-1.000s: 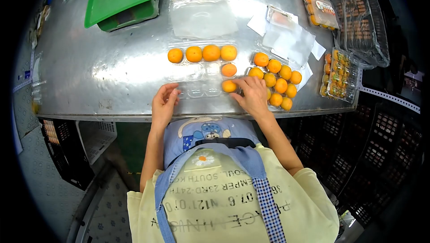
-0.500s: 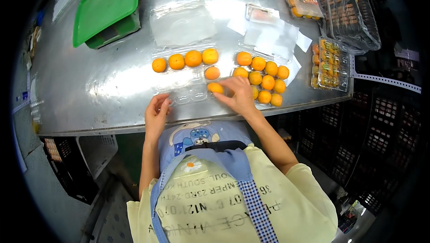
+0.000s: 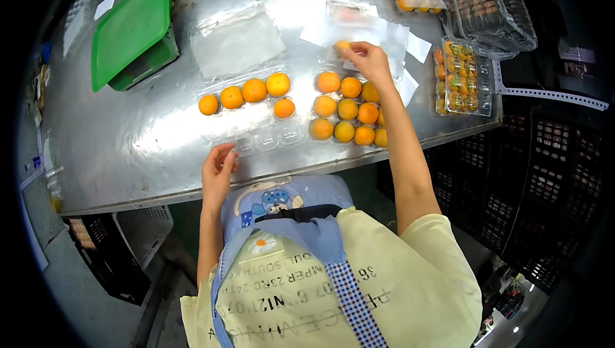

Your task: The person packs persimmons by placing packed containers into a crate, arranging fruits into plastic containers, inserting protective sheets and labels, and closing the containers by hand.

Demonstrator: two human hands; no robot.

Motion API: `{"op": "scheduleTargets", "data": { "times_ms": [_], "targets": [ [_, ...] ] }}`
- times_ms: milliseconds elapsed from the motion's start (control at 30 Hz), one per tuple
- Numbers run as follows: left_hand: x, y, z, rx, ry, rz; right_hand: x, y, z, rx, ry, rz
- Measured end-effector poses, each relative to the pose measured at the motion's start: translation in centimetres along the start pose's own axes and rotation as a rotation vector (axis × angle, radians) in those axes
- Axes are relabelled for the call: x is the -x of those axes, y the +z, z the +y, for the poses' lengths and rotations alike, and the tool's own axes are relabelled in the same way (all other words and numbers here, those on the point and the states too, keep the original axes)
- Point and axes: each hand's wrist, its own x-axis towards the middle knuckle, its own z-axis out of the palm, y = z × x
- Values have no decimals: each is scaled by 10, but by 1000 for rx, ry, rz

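Observation:
My right hand [image 3: 366,59] pinches a small orange mandarin [image 3: 343,45] above the lid side of the right-hand clear pack. Below it, that clear plastic tray [image 3: 333,107] carries rows of mandarins, partly hidden by my right forearm. To the left, another clear plastic tray [image 3: 256,136] has a back row of mandarins [image 3: 254,90] plus a single mandarin [image 3: 284,108] at its right side; its other cups hold nothing. By this tray's front left corner is my left hand [image 3: 219,167], loosely curled with fingers apart and nothing visible in it. Whether it touches the plastic I cannot tell.
A green lid or tray [image 3: 131,31] rests tilted on a bin at the back left. White paper sheets [image 3: 391,37] lie behind the right pack. Filled fruit packs [image 3: 462,79] sit at the right edge, beside a plastic-wrapped stack [image 3: 480,2]. Dark crates [image 3: 500,200] stand below.
My right hand has lifted a mandarin from the left tray and carried it up and right, over the right pack. My left hand stays near the left tray's corner. The view has shifted slightly.

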Motion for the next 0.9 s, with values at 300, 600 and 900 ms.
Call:
{"op": "scheduleTargets", "data": {
  "times_ms": [300,600,900],
  "targets": [
    [-8,0,-7,18,-2,22,66,19,-29,631,-413,-40],
    [-15,4,4,59,15,-29,68,10,-42,174,-285,-105],
    [-18,52,90,273,71,-394,122,9,-87,-474,-448,-300]
  ]
}}
